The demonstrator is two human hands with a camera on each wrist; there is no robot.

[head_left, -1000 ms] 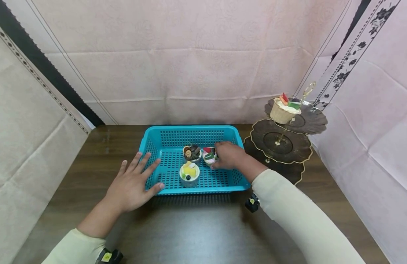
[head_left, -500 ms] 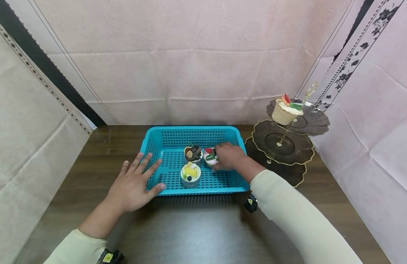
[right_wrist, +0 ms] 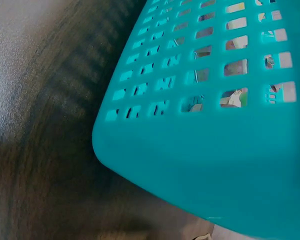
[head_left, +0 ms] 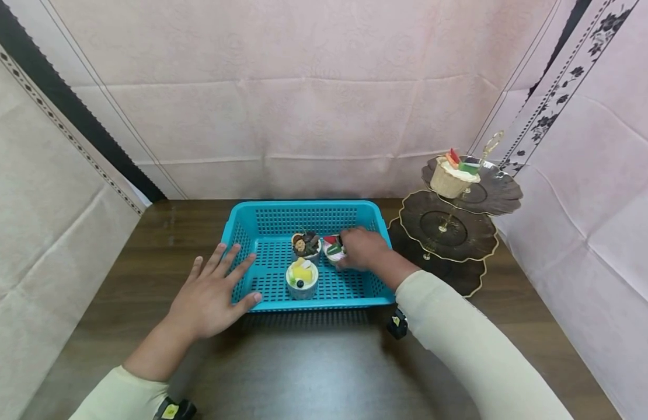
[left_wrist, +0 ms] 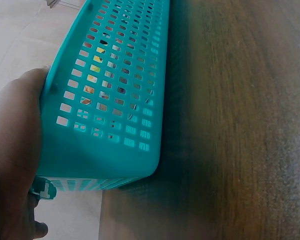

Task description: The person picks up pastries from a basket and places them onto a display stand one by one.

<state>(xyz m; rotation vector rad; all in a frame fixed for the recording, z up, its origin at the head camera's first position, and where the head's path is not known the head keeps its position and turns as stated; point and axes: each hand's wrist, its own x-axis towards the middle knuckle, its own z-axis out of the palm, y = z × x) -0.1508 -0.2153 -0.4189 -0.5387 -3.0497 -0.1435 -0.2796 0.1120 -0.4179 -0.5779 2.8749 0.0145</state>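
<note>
A turquoise plastic basket [head_left: 319,303] stands on the table, holding 3 decorated cupcakes. My right hand [head_left: 363,249] reaches in from the right and grips the cupcake with red, green and pink topping [head_left: 333,249], covering its right side. Beside it sits a cupcake with dark chocolate-like topping [head_left: 306,243]. Closer to the front wall is a cupcake with yellow topping [head_left: 302,279]. Fingers spread, my left hand [head_left: 211,297] rests at the basket's left front corner. In the left wrist view its thumb side lies along the rim of the basket [left_wrist: 90,155]. The right wrist view shows only basket wall.
A dark three-tier stand [head_left: 442,227] with gold scalloped edges is at the right, close to the basket. On its top tier is a cupcake with red and green topping [head_left: 453,177]. Pale cloth [head_left: 303,116] hangs behind the wooden table [head_left: 313,373] and at both sides.
</note>
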